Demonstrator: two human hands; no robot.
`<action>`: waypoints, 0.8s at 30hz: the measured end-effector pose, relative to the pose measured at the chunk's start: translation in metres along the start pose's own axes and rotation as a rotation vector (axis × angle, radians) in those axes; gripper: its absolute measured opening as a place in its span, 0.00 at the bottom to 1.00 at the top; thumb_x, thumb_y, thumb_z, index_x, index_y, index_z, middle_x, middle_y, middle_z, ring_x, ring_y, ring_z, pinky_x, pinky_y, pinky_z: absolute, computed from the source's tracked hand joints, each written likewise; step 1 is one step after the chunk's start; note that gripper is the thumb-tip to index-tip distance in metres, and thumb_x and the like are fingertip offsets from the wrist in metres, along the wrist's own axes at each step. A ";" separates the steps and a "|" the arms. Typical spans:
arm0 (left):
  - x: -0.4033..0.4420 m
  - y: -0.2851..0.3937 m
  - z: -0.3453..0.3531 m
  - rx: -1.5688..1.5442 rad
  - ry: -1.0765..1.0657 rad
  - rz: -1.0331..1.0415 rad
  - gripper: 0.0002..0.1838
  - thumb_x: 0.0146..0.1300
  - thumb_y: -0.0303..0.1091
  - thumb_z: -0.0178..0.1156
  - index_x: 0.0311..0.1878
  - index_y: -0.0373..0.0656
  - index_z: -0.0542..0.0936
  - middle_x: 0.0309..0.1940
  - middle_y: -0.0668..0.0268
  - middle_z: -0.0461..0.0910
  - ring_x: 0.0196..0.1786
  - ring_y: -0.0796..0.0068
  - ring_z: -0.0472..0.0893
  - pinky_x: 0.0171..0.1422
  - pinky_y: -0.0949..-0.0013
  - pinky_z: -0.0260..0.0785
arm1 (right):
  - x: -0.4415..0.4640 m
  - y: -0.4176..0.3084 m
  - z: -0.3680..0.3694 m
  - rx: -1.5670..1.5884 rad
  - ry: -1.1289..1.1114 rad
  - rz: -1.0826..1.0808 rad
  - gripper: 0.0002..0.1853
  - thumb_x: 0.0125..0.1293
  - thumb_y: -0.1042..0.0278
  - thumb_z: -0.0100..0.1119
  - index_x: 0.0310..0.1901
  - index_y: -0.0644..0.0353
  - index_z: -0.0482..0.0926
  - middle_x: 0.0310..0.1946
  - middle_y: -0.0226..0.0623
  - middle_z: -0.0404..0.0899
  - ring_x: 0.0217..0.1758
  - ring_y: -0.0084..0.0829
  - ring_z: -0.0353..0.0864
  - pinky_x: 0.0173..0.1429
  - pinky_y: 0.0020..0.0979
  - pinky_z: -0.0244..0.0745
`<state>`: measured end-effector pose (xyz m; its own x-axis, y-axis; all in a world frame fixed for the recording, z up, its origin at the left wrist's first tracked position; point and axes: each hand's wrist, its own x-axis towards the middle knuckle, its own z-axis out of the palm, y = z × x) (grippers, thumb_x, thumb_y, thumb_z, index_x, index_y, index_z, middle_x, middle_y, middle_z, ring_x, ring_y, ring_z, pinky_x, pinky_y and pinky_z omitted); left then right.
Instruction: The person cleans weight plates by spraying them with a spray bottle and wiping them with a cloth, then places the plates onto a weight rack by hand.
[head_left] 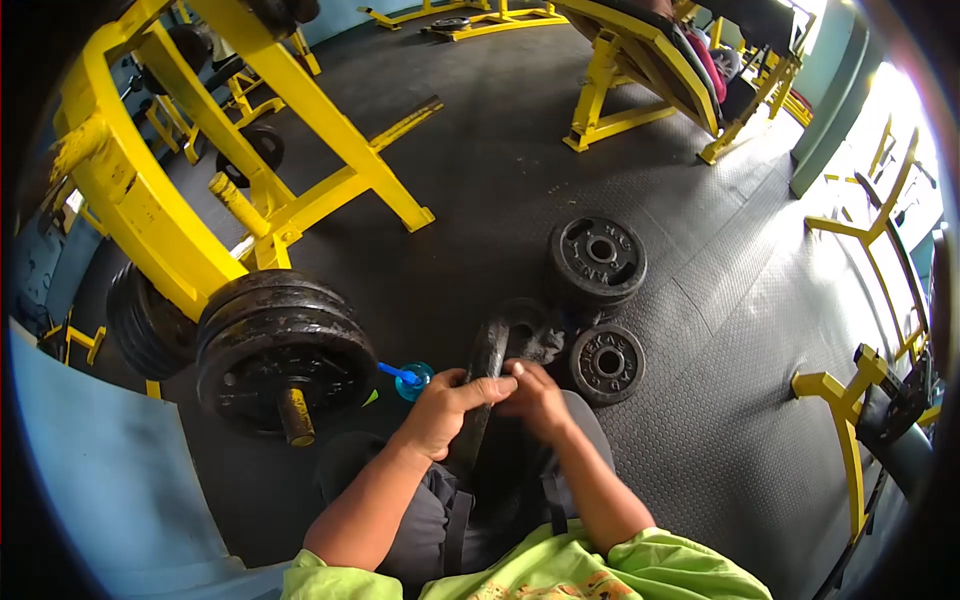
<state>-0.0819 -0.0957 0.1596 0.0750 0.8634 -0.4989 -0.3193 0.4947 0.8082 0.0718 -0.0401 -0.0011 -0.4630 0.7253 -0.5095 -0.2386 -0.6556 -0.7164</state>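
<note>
Gripping the rim of an upright weight plate (487,352), my left hand (437,412) is clamped on its near part, thumb toward the right. My right hand (537,402) is just beside the plate, its fingers close to that thumb and blurred; I cannot tell whether they pinch anything or only brush the iron. The plate stands on edge between my legs, above the black rubber floor (480,180).

Everything else I place by this plate. Just beyond it lies another dark plate, partly hidden, with something crumpled next to it that I cannot identify. To its right are a small plate (609,365) lying flat and, farther off, a stack of larger plates (598,262). Near it on the left is a turquoise container (413,384) with a blue handle; past that, plates hang on a yellow machine's peg (296,415).

Handling it well, I judge, calls for a firm left grip so the heavy disc cannot roll or tip, light right fingers, and knuckles clear of the neighbouring iron.
</note>
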 end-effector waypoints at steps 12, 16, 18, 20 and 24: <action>0.058 0.037 -0.031 -0.125 -0.278 -0.119 0.21 0.58 0.37 0.59 0.49 0.30 0.79 0.43 0.58 0.83 0.45 0.69 0.82 0.54 0.68 0.74 | 0.023 0.015 -0.009 1.032 -0.602 -0.010 0.31 0.55 0.70 0.61 0.62 0.70 0.68 0.58 0.52 0.75 0.59 0.50 0.77 0.67 0.53 0.68; 0.099 0.090 -0.042 0.398 -0.114 0.067 0.24 0.57 0.34 0.65 0.54 0.30 0.75 0.44 0.63 0.79 0.46 0.76 0.77 0.55 0.71 0.69 | 0.024 -0.042 -0.006 0.864 -0.489 -0.142 0.32 0.51 0.73 0.57 0.61 0.74 0.67 0.55 0.56 0.75 0.60 0.52 0.76 0.67 0.53 0.68; 0.134 0.121 -0.051 0.420 0.255 0.298 0.34 0.54 0.34 0.70 0.62 0.34 0.67 0.45 0.62 0.77 0.47 0.74 0.76 0.56 0.69 0.69 | 0.036 -0.070 0.003 0.768 -0.419 -0.175 0.33 0.50 0.73 0.58 0.60 0.74 0.68 0.54 0.57 0.76 0.59 0.53 0.76 0.66 0.53 0.69; 0.175 0.175 -0.077 0.633 0.536 0.608 0.39 0.53 0.36 0.71 0.64 0.31 0.63 0.54 0.54 0.72 0.54 0.69 0.74 0.61 0.67 0.66 | 0.056 -0.100 0.018 0.619 -0.217 -0.314 0.30 0.48 0.75 0.56 0.57 0.74 0.70 0.50 0.53 0.78 0.55 0.48 0.79 0.63 0.48 0.74; 0.245 0.306 -0.171 0.743 1.338 0.628 0.58 0.44 0.59 0.73 0.67 0.29 0.55 0.61 0.39 0.62 0.62 0.48 0.69 0.67 0.54 0.65 | 0.126 -0.171 0.031 0.483 -0.120 -0.386 0.27 0.46 0.79 0.55 0.52 0.72 0.73 0.46 0.48 0.79 0.48 0.41 0.81 0.56 0.41 0.79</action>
<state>-0.3225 0.2498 0.2313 -0.8232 0.4371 0.3625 0.5388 0.3996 0.7417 0.0275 0.1572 0.0723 -0.3520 0.9185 -0.1800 -0.7537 -0.3922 -0.5274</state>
